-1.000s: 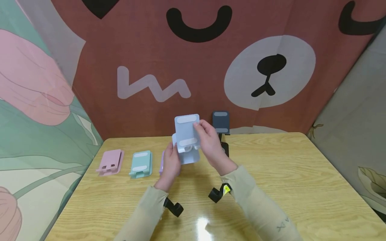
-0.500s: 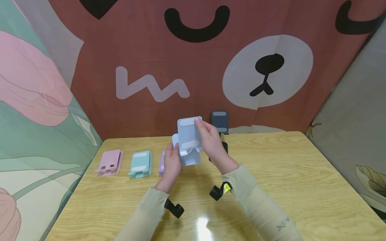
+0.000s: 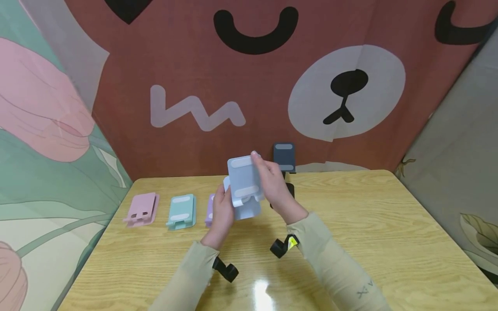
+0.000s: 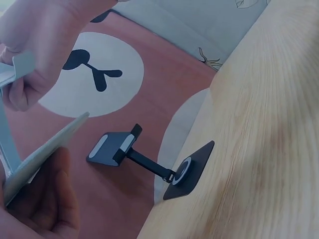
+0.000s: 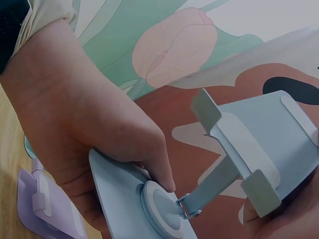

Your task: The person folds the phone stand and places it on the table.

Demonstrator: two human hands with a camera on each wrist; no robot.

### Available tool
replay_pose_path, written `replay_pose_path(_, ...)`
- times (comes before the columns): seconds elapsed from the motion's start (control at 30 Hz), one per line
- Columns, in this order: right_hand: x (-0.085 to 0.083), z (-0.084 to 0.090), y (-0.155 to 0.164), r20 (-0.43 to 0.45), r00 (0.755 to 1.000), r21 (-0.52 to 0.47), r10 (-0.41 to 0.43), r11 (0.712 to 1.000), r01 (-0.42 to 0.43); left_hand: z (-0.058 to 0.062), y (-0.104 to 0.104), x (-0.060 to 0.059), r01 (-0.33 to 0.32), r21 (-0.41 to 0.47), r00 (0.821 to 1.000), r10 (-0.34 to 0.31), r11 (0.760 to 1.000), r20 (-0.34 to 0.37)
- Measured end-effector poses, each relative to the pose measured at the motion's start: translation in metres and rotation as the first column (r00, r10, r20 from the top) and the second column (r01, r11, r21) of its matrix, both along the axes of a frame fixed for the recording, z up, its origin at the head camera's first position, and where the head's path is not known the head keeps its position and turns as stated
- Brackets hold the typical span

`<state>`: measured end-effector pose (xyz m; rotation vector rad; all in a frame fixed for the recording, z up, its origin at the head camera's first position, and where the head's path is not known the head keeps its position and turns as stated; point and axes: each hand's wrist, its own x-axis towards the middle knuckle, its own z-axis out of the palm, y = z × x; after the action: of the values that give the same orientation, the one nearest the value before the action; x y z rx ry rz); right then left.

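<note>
The blue phone stand [image 3: 244,177] is held unfolded above the table [image 3: 350,237]. The left hand [image 3: 223,212] grips the base plate [image 5: 122,184]; the right hand [image 3: 274,186] grips the upper plate [image 5: 274,134] at its edge. Beyond the hands, partly hidden, are a purple stand [image 3: 209,210] and a dark stand [image 3: 284,157].

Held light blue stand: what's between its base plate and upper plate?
A flat arm, hinged beside the round disc on the base plate, runs across to the upper plate. The right wrist view shows it.
</note>
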<state>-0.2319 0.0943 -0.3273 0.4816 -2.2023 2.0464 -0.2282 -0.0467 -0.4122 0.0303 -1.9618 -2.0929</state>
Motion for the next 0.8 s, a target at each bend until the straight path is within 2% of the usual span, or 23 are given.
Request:
replay_pose_path(0.17,0.0009,0.0000,-0.0012,-0.046,0.999,0.018,0.025,1.000,-0.024,-0.0026,0.0003,0.0003,0.004,0.039,1.000,-0.003,0.999,-0.024)
replay_pose_path(0.4,0.0019,-0.0033,-0.0046,-0.103,0.995,0.057,-0.012,0.998,0.018,-0.0063,0.0012,0.0033,0.009,0.053,1.000,-0.008,0.999,-0.026)
replay_pose_path(0.8,0.0018,-0.0074,-0.0067,-0.120,0.992,0.094,-0.043,0.994,0.054,-0.0077,0.0015,0.0067,-0.012,-0.005,1.000,0.012,1.000,0.004)
